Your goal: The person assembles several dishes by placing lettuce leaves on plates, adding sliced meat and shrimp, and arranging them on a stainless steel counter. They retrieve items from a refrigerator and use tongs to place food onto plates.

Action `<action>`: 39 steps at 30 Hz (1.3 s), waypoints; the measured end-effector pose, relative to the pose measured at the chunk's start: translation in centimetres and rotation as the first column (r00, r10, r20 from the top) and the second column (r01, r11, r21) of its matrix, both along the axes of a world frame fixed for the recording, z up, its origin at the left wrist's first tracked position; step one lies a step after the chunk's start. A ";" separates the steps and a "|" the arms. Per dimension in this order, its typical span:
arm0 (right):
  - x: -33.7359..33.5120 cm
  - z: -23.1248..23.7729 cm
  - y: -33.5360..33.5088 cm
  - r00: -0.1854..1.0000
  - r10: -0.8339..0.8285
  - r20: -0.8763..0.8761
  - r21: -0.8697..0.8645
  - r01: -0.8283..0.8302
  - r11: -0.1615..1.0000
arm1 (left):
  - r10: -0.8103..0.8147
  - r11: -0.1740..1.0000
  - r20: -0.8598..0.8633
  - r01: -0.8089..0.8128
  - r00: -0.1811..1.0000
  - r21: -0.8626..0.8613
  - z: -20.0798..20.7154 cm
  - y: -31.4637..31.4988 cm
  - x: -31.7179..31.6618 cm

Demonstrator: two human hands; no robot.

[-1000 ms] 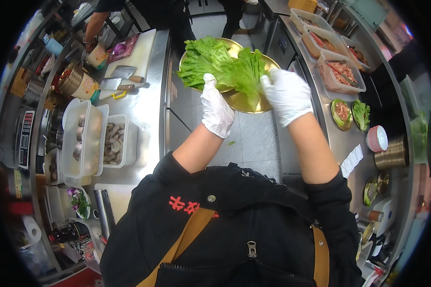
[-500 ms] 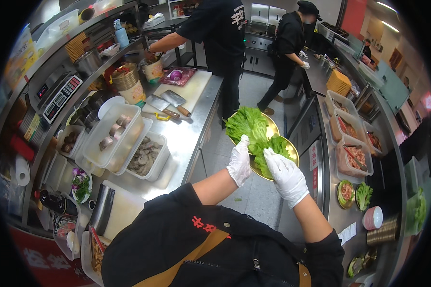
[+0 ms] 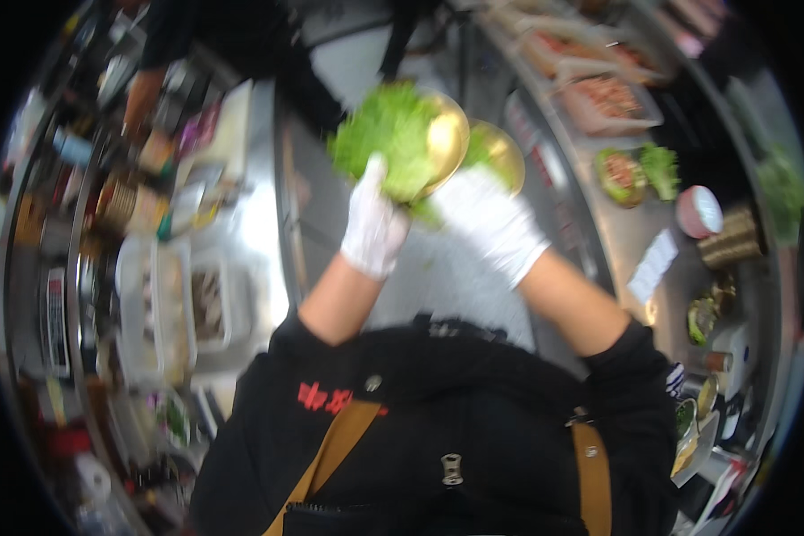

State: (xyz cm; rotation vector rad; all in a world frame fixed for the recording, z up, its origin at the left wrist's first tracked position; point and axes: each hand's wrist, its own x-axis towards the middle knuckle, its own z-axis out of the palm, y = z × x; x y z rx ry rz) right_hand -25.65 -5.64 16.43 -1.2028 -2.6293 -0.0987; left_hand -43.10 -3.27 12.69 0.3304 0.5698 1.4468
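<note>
My left hand (image 3: 373, 221), in a white glove, is closed on a gold metal bowl (image 3: 449, 143), its thumb over the large green lettuce leaves (image 3: 384, 129) that spill past the rim. My right hand (image 3: 489, 214), gloved too and blurred by motion, is closed at a second gold bowl (image 3: 509, 161). A smaller lettuce piece (image 3: 476, 147) shows inside that one. The two bowls are side by side in front of me, above the aisle floor. The fingertips of my right hand are hidden or smeared.
On the right counter are a meat tub (image 3: 609, 100), a filled bowl (image 3: 620, 177), a lettuce-lined bowl (image 3: 659, 171), stacked pink-and-white bowls (image 3: 699, 213) and a paper slip (image 3: 652, 266). Plastic tubs (image 3: 156, 313) and a cutting board (image 3: 232, 134) occupy the left counter. A co-worker's arm (image 3: 143, 98) shows far left.
My view has swung to the right, showing more of the right counter. Both hands and bowls appear higher in view; the left bowl's lettuce is tilted, and the bowls have drawn apart slightly.
</note>
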 end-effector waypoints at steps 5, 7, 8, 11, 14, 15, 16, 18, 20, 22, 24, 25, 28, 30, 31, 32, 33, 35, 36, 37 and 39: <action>2.4 -0.6 -1.9 0.990 0.051 -0.133 0.456 0.016 0.890 | -0.131 0.982 0.073 0.139 0.989 -0.125 0.8 0.4 4.3; 4.6 -0.8 -2.6 0.992 0.020 -0.127 0.392 0.032 0.919 | -0.180 0.977 -0.027 0.176 0.983 -0.121 0.9 0.8 5.1; 5.8 -1.0 -3.3 0.990 0.017 -0.137 0.346 0.032 0.938 | -0.241 0.969 -0.016 0.239 0.970 -0.055 0.7 0.9 6.2; 8.2 -1.5 -4.4 0.992 -0.014 -0.126 0.278 0.049 0.959 | -0.259 0.966 -0.028 0.259 0.966 0.006 0.0 1.3 9.2; 10.6 -1.2 -5.5 0.990 -0.030 -0.137 0.350 0.077 0.934 | -0.271 0.963 -0.033 0.271 0.962 -0.013 0.0 1.2 12.2; 11.5 -0.8 -6.0 0.993 -0.075 -0.095 0.351 0.104 0.931 | -0.271 0.963 -0.074 0.271 0.960 -0.007 0.2 1.1 13.0; 12.3 -0.3 -6.6 0.990 -0.070 -0.124 0.243 0.098 0.965 | -0.253 0.967 -0.163 0.251 0.954 -0.034 0.5 0.9 13.8; 14.5 1.6 -7.5 0.982 -0.059 -0.181 0.041 0.068 0.997 | -0.280 0.957 -0.260 0.289 0.924 -0.001 1.2 0.7 15.1; 17.0 3.8 -7.6 0.955 -0.050 -0.291 0.008 0.055 0.998 | -0.371 0.919 -0.283 0.393 0.884 0.021 1.8 0.2 16.2; 18.8 5.1 -6.5 0.917 -0.048 -0.397 0.035 0.067 0.997 | -0.450 0.886 -0.302 0.463 0.840 -0.030 2.0 -0.6 17.2; 18.9 5.0 -4.3 0.936 -0.025 -0.350 0.149 0.082 0.985 | -0.454 0.886 -0.311 0.459 0.835 -0.060 1.7 -1.4 18.6; 19.0 4.8 -3.4 0.946 -0.014 -0.324 0.168 0.073 0.983 | -0.427 0.888 -0.340 0.460 0.838 0.018 1.5 -1.8 19.3; 19.5 4.0 -2.0 0.987 -0.031 -0.158 0.222 0.066 0.973 | -0.392 0.900 -0.395 0.435 0.831 0.020 0.7 -2.3 20.5; 20.1 4.3 -1.6 0.948 -0.021 -0.318 0.209 0.092 0.974 | -0.401 0.883 -0.400 0.464 0.824 0.072 0.3 -2.1 21.1; 20.7 4.9 -1.6 0.923 -0.036 -0.382 0.190 0.117 0.975 | -0.425 0.874 -0.431 0.484 0.796 0.033 0.1 -2.1 21.4; 21.1 5.6 -1.2 0.889 -0.048 -0.455 0.162 0.135 0.978 | -0.445 0.857 -0.459 0.515 0.769 0.031 0.0 -2.1 21.7; 21.8 6.5 -1.0 0.866 -0.184 -0.465 -0.075 0.168 0.983 | -0.458 0.837 -0.483 0.545 0.746 0.049 0.0 -2.1 22.1; 21.8 7.7 0.5 0.870 -0.244 -0.428 -0.165 0.190 0.968 | -0.464 0.785 -0.549 0.610 0.695 0.109 0.2 -2.4 23.1; 22.0 8.0 0.9 0.908 -0.309 -0.283 -0.178 0.267 0.947 | -0.432 0.767 -0.615 0.628 0.659 0.135 0.4 -2.5 23.6; 22.3 8.1 1.4 0.926 -0.265 -0.270 -0.186 0.219 0.958 | -0.401 0.745 -0.681 0.651 0.612 0.146 0.7 -2.7 23.9; 22.7 7.7 1.9 0.932 -0.291 -0.218 -0.207 0.247 0.947 | -0.493 0.711 -0.664 0.700 0.562 0.065 1.3 -3.0 24.4</action>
